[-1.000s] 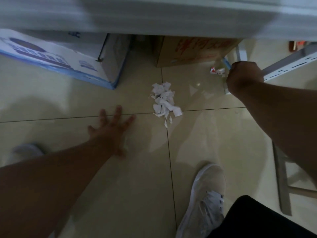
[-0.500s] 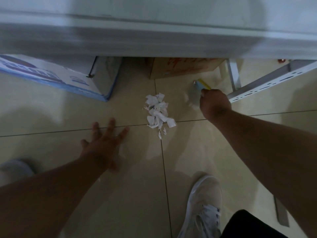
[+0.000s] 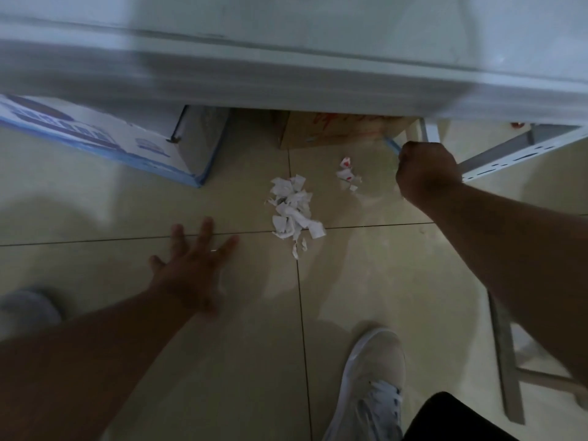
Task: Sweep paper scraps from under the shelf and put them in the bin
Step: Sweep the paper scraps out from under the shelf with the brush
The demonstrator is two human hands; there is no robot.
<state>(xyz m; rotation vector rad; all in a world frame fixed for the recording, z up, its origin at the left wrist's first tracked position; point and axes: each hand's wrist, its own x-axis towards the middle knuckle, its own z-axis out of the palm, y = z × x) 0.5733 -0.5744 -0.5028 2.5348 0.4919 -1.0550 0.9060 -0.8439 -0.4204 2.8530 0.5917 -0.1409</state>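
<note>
Two scrap piles [image 3: 294,210] lie between spread left hand [image 3: 191,268] and brush-gripping right hand [image 3: 428,171].

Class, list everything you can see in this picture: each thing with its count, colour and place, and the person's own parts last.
paper scrap pile: one, white, floor centre
smaller scraps: few, white with red, right of pile
printed box: one, white and blue, under shelf, left
cardboard box: one, brown, under shelf, centre
shelf: one, white, top
brush handle: one, blue, in right hand's grip
shoe: one, white, bottom
left hand: flat on floor
right hand: fisted round handle
</note>
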